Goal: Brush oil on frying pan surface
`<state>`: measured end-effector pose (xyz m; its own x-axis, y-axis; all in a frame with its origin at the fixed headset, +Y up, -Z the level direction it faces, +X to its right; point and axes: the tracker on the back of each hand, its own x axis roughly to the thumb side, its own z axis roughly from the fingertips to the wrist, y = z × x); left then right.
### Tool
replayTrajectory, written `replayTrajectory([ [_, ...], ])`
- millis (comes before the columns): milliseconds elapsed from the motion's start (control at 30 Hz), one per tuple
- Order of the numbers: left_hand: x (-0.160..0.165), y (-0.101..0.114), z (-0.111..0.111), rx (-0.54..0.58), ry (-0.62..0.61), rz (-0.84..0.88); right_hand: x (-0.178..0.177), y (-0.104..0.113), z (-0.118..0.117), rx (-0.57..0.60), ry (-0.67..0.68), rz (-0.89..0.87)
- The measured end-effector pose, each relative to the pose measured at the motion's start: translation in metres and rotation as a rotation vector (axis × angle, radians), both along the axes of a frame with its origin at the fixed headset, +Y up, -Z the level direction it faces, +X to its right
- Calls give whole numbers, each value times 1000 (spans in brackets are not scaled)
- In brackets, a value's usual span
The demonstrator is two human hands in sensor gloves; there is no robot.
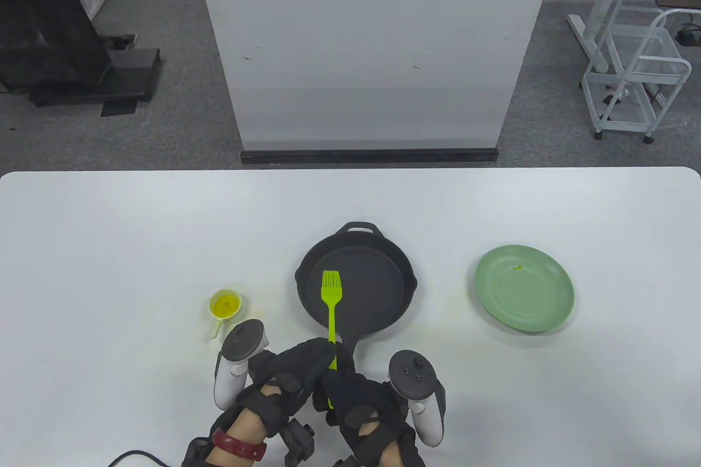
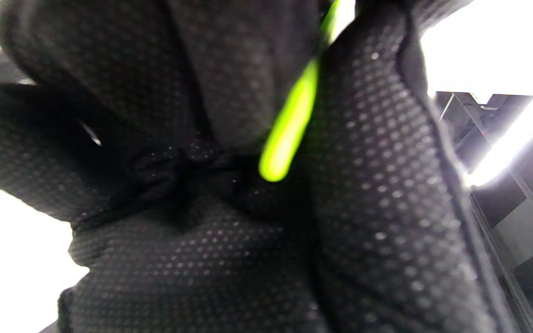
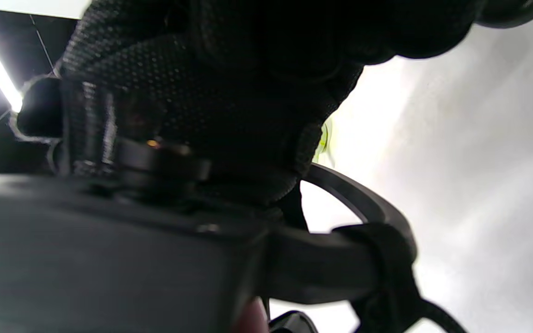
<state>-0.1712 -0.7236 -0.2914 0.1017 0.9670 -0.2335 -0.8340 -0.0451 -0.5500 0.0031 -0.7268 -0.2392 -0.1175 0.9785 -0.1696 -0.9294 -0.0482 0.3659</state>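
White table in grey-floored room. Right hand grips green silicone brush by handle; left hand curled beside it, grip on pan handle unclear. Bristles over black cast-iron frying pan. Oil cup left, green plate right.

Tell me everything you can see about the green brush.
The basting brush is bright lime green throughout, silicone by the look of it, with a flat head of bristles and a thin straight handle. Its head lies over the floor of the black frying pan, bristles pointing away from the person; contact can't be confirmed. The handle runs back over the pan's rim into both gloved hands, left hand and right hand, which grip its end.
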Motion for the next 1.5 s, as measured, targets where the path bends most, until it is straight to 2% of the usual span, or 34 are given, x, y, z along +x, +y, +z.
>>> replayTrajectory([
  [233, -19, 6, -6, 37, 41, -70, 4, 8, 3, 43, 63, 160],
  [400, -49, 6, -14, 59, 104, -154, 22, 21, 4, 91, 5, 348],
  [600, -70, -9, -16, 28, 161, -93, 37, 26, -13, 12, -13, 566],
  [700, -73, -15, -15, 21, 164, -75, 39, 23, -24, -41, -27, 682],
  [867, -76, -17, -13, 33, 166, -94, 26, 9, -42, -170, -6, 729],
  [1033, -77, -16, -8, 37, 159, -88, 15, 0, -57, -209, -16, 874],
  [1200, -78, -16, -7, 41, 160, -91, 2, -3, -66, -220, 39, 1075],
  [1500, -80, -16, -6, 32, 165, -82, -20, -12, -74, -246, 53, 1238],
])
